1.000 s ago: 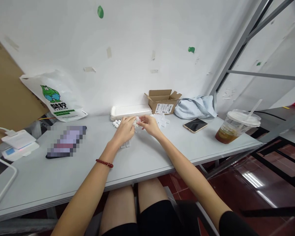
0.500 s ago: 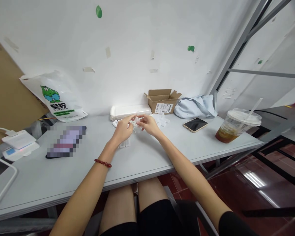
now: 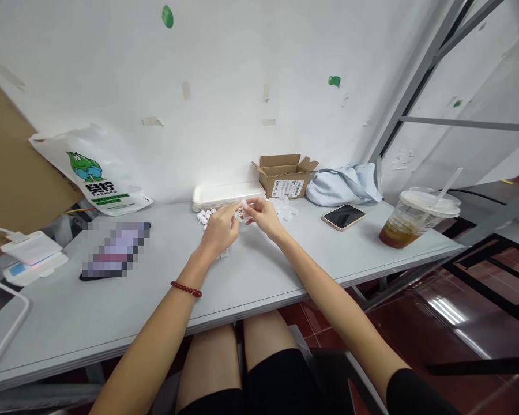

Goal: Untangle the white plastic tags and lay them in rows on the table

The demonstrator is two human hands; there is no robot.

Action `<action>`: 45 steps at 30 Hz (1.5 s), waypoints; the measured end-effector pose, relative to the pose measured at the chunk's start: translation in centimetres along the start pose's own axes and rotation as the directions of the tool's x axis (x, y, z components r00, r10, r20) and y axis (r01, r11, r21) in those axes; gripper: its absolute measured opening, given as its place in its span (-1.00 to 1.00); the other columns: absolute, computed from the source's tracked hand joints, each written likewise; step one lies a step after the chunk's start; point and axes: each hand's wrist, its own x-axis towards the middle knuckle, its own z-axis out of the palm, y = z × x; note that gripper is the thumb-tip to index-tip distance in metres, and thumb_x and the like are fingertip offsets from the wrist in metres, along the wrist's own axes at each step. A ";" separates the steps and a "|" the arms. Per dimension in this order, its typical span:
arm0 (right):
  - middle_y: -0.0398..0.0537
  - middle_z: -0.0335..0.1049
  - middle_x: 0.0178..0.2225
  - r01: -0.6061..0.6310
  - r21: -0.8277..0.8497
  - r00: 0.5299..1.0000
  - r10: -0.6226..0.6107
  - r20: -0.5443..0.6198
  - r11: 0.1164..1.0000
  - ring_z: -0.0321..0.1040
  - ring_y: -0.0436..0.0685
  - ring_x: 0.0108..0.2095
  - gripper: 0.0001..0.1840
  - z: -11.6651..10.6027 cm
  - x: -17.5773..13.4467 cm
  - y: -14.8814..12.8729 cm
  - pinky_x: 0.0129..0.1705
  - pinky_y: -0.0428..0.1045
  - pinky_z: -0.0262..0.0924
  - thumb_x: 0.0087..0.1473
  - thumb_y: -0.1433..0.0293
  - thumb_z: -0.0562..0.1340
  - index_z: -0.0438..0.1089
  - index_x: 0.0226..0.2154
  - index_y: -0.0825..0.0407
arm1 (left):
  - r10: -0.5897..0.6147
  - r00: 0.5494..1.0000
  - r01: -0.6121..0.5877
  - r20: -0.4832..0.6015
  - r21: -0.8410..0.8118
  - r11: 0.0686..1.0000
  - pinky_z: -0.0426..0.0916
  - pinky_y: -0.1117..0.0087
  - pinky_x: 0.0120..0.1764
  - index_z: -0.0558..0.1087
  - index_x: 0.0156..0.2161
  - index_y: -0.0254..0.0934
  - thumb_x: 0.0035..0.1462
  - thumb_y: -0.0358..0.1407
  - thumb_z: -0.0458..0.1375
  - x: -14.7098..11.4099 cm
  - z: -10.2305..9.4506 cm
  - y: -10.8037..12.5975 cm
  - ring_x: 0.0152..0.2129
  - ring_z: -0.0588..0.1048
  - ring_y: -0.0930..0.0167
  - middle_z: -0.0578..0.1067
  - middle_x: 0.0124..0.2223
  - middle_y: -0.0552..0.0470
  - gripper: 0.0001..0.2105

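Above the table my left hand [image 3: 220, 229], with a red bead bracelet [image 3: 185, 289] on its wrist, and my right hand [image 3: 263, 219] meet at their fingertips. Both are closed on a small whitish translucent plastic piece [image 3: 244, 206], partly hidden by the fingers. Just left of my left hand lies a cluster of small white rounded pieces [image 3: 205, 217]. Clear plastic pieces [image 3: 288, 210] are heaped beyond my right hand. Close under my left hand a small clear plastic case [image 3: 225, 253] shows in part.
Behind the hands stand a stack of white trays [image 3: 229, 195] and an open cardboard box [image 3: 288, 183]. A pale blue cloth bag [image 3: 345, 185], a phone [image 3: 343, 217] and a drink cup [image 3: 409, 222] are at right. Leftward are a blurred phone [image 3: 116, 251], a plastic bag [image 3: 93, 173] and a charger [image 3: 34, 256].
My left hand has shifted slightly right and turned, covering more of the clear cases beneath it and showing more of the white pieces. Both hands stay together at the plastic piece.
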 end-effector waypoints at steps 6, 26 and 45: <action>-0.19 0.40 -0.51 -0.050 0.011 0.998 0.049 0.046 0.999 0.39 -0.04 -0.49 -0.79 0.3 -0.5 -0.7 -0.49 -0.13 0.33 -0.01 0.36 0.31 0.31 -0.32 0.09 | 0.029 0.999 -0.028 -0.015 0.005 1.000 0.31 0.18 0.03 0.40 -0.02 -0.32 0.09 -0.43 0.02 0.2 -0.6 0.1 -0.02 0.39 0.28 0.48 -0.01 -0.12 -0.67; -0.11 0.40 -0.60 -0.230 -0.329 0.853 0.352 0.386 0.916 0.36 -0.05 -0.59 -0.90 0.2 -1.4 -1.8 -0.55 -0.15 0.26 0.00 0.53 0.26 0.38 -0.51 0.17 | -0.126 0.916 0.138 0.381 -0.004 0.990 0.31 0.15 -0.02 0.41 -0.10 -0.21 -0.09 -0.22 0.22 -2.7 -3.4 -0.7 -0.02 0.32 0.17 0.47 -0.06 -0.04 -0.62; -0.15 0.42 -0.60 -0.068 -0.553 0.759 0.403 0.512 0.830 0.08 -0.15 -0.68 -0.90 0.2 -1.4 -1.0 -0.57 -0.16 0.02 -0.06 0.47 0.23 0.44 -0.51 0.17 | -0.141 0.850 0.181 0.508 -0.030 0.983 0.31 0.15 0.03 0.38 -0.07 -0.23 -0.14 -0.24 0.18 -4.1 -3.6 -1.4 0.03 0.30 0.15 0.43 -0.01 -0.09 -0.57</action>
